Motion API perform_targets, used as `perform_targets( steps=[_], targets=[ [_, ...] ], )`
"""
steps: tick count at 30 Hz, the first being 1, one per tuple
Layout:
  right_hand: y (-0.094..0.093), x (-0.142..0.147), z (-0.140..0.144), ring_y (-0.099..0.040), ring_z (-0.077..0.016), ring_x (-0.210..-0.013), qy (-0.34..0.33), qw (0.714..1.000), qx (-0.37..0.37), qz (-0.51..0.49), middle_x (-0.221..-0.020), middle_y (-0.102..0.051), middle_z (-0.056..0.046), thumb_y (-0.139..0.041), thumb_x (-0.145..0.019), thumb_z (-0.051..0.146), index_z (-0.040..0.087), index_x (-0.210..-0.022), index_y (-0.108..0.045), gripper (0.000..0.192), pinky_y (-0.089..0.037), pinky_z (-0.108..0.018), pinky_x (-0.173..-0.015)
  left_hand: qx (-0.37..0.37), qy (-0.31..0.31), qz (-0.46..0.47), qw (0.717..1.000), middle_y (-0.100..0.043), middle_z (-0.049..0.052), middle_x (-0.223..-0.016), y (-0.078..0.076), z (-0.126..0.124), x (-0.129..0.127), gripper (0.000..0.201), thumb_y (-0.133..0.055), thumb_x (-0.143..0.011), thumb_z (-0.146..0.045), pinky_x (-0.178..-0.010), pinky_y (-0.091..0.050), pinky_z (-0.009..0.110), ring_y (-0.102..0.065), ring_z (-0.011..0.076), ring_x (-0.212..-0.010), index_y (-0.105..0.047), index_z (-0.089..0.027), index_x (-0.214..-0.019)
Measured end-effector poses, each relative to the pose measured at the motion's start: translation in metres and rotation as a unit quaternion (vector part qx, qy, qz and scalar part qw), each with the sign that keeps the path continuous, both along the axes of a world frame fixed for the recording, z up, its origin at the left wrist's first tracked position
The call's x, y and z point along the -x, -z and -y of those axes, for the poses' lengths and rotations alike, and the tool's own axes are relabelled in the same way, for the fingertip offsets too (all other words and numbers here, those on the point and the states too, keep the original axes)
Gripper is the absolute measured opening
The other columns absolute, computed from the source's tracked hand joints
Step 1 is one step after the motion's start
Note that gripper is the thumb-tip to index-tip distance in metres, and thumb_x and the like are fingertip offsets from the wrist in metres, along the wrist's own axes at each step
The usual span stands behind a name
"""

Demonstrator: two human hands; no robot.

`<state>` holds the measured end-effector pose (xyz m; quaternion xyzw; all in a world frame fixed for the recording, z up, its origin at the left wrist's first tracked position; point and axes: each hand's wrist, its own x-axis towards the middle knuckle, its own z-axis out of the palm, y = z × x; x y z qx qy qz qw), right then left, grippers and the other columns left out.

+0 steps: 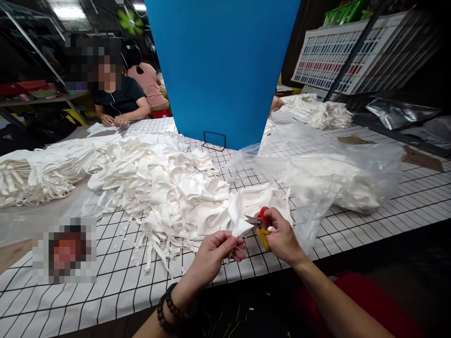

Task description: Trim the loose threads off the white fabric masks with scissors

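My left hand (pixel 221 246) pinches the edge of a white cloth piece (pixel 243 223) near the table's front edge. In my right hand (pixel 282 237) is a pair of scissors (pixel 262 227) with one red and one yellow handle. Their blades are parted and point left, just above the cloth. A large loose heap of white cloth pieces (pixel 169 183) with thin straps lies beyond and to the left of my hands. Small white scraps are scattered at its near side.
A tall blue panel (pixel 229 70) stands on the checked tablecloth (pixel 120 291). Clear plastic bags (pixel 317 183) with white cloth lie to the right. Stacked white pieces (pixel 45 173) are at far left. Across the table a person (pixel 121 103) handles white cloth. White crates (pixel 352 51) stand back right.
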<state>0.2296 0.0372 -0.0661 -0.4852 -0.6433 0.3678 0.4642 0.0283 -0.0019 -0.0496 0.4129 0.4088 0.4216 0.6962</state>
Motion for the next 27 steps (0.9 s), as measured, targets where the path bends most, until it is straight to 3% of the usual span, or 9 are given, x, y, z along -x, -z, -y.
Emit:
perform_targets(
  steps=[2, 4, 6, 8, 11, 15, 19, 27],
  targets=[
    [0.0, -0.005, 0.003, -0.049, -0.0134, -0.066, 0.02, 1.0, 0.015, -0.007, -0.085, -0.057, 0.0, -0.063, -0.072, 0.018, 0.023, -0.088, -0.05, 0.021, -0.042, -0.024, -0.059, -0.086, -0.028, -0.05, 0.995, -0.062, 0.012, -0.111, -0.007, 0.001, -0.007, 0.029, -0.067, -0.083, -0.043, -0.066, -0.055, 0.028, -0.064, 0.0138, -0.071, -0.073, -0.014, -0.085],
    [0.0, -0.009, 0.006, -0.049, -0.0131, -0.066, 0.012, 0.999, 0.046, -0.011, -0.081, -0.056, 0.001, -0.066, -0.072, 0.019, 0.023, -0.086, -0.05, 0.021, -0.041, -0.024, -0.059, -0.157, -0.066, -0.088, 0.981, -0.044, 0.012, -0.139, -0.012, -0.001, -0.014, 0.024, -0.066, -0.084, -0.039, -0.065, -0.055, 0.028, -0.061, 0.0097, -0.068, -0.075, -0.017, -0.085],
    [0.0, -0.012, 0.007, -0.052, -0.0134, -0.068, -0.017, 0.995, 0.093, -0.044, -0.082, -0.057, 0.001, -0.069, -0.073, 0.021, 0.022, -0.083, -0.049, 0.022, -0.042, -0.024, -0.06, -0.185, -0.068, -0.087, 0.977, -0.031, 0.011, -0.151, -0.014, -0.003, -0.02, 0.022, -0.064, -0.086, -0.036, -0.061, -0.054, 0.028, -0.058, 0.0065, -0.061, -0.075, -0.018, -0.085],
    [-0.002, -0.017, 0.009, -0.054, -0.0139, -0.071, -0.05, 0.985, 0.136, -0.093, -0.085, -0.06, -0.001, -0.072, -0.072, 0.024, 0.022, -0.081, -0.047, 0.027, -0.043, -0.025, -0.062, -0.18, -0.039, -0.048, 0.982, -0.043, 0.013, -0.143, -0.014, -0.007, -0.027, 0.022, -0.063, -0.087, -0.035, -0.058, -0.053, 0.028, -0.056, 0.0074, -0.057, -0.075, -0.017, -0.083],
    [-0.01, -0.032, 0.013, -0.052, -0.0128, -0.068, -0.052, 0.982, 0.15, -0.104, -0.082, -0.058, 0.001, -0.074, -0.072, 0.027, 0.022, -0.081, -0.046, 0.03, -0.042, -0.024, -0.062, -0.167, -0.014, 0.001, 0.986, -0.065, 0.012, -0.105, -0.012, -0.012, -0.033, 0.021, -0.064, -0.087, -0.033, -0.062, -0.054, 0.03, -0.06, 0.0137, -0.063, -0.075, -0.016, -0.082],
    [-0.032, -0.054, 0.026, -0.046, -0.013, -0.063, -0.056, 0.988, 0.125, 0.073, -0.073, -0.051, 0.004, -0.076, -0.07, 0.027, 0.024, -0.082, -0.045, 0.034, -0.039, -0.024, -0.057, -0.216, -0.027, -0.043, 0.975, -0.063, 0.008, -0.089, -0.01, -0.014, -0.035, 0.019, -0.062, -0.088, -0.03, -0.07, -0.052, 0.031, -0.062, 0.0171, -0.072, -0.075, -0.017, -0.083],
    [-0.052, -0.057, 0.036, -0.05, -0.0161, -0.066, -0.06, 0.961, 0.101, 0.252, -0.076, -0.056, 0.002, -0.077, -0.069, 0.036, 0.025, -0.086, -0.046, 0.037, -0.041, -0.028, -0.059, -0.267, -0.028, -0.107, 0.957, -0.06, 0.006, -0.076, -0.011, -0.014, -0.034, 0.019, -0.06, -0.09, -0.027, -0.069, -0.048, 0.029, -0.059, 0.0171, -0.073, -0.074, -0.018, -0.081],
    [-0.063, -0.039, 0.038, -0.053, -0.0181, -0.066, -0.042, 0.942, 0.081, 0.323, -0.078, -0.058, 0.0, -0.072, -0.069, 0.041, 0.024, -0.086, -0.047, 0.035, -0.039, -0.028, -0.058, -0.289, -0.032, -0.134, 0.947, -0.058, 0.003, -0.073, -0.009, -0.013, -0.036, 0.018, -0.059, -0.088, -0.018, -0.066, -0.046, 0.027, -0.058, 0.0157, -0.069, -0.07, -0.018, -0.075]
  ],
)
